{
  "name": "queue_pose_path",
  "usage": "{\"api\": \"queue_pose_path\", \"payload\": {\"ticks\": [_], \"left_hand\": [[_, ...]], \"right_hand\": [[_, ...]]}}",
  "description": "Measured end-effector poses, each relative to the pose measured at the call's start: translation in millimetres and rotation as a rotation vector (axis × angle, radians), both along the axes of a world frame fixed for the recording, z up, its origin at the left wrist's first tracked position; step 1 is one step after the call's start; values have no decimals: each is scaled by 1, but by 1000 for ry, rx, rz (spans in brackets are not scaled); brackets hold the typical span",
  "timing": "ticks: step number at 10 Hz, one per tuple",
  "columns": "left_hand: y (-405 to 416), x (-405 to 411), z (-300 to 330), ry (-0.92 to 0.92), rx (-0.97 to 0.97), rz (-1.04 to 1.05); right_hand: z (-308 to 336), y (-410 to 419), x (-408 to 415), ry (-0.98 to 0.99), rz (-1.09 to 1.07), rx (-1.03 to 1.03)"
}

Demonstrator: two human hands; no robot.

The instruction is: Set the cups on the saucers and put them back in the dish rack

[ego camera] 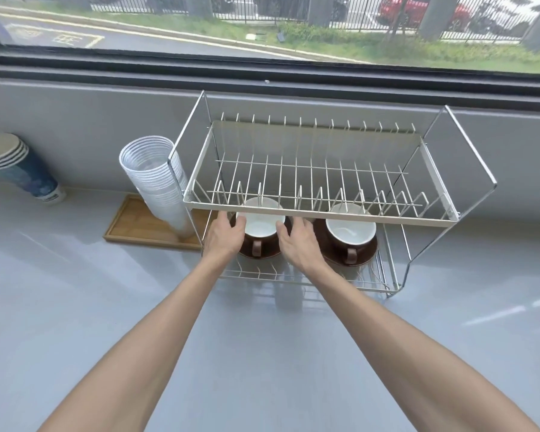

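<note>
A two-tier wire dish rack (320,213) stands against the grey wall under the window. On its lower tier are two brown cups with white insides, each on a brown saucer. The left cup (260,228) sits between my hands, on a saucer (264,253) whose front rim shows. My left hand (223,234) holds the cup's left side and my right hand (298,241) holds its right side. The right cup (350,232) rests untouched on its saucer (367,252). The upper tier holds nothing.
A tall stack of clear plastic cups (156,182) leans on a wooden tray (131,224) left of the rack. A stack of blue paper cups (19,169) lies at the far left. The grey counter (262,353) stretches in front.
</note>
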State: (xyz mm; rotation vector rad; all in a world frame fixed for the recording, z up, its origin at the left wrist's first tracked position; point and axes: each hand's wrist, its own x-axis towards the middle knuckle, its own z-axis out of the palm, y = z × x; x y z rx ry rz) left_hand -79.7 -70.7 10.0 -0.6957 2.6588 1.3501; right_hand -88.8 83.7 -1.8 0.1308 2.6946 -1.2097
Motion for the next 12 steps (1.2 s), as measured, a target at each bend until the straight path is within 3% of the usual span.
{"api": "queue_pose_path", "payload": {"ticks": [3, 8, 10, 12], "left_hand": [[-2, -6, -17, -17, -2, -18], [-1, 4, -23, 39, 95, -4], [-2, 9, -18, 11, 117, -34], [-13, 18, -4, -162, 27, -203]], "right_hand": [[-7, -7, -7, -127, -105, -187], [-8, -3, -4, -113, -164, -255], [-1, 0, 2, -108, -153, -225], [11, 10, 12, -133, -74, -87]]}}
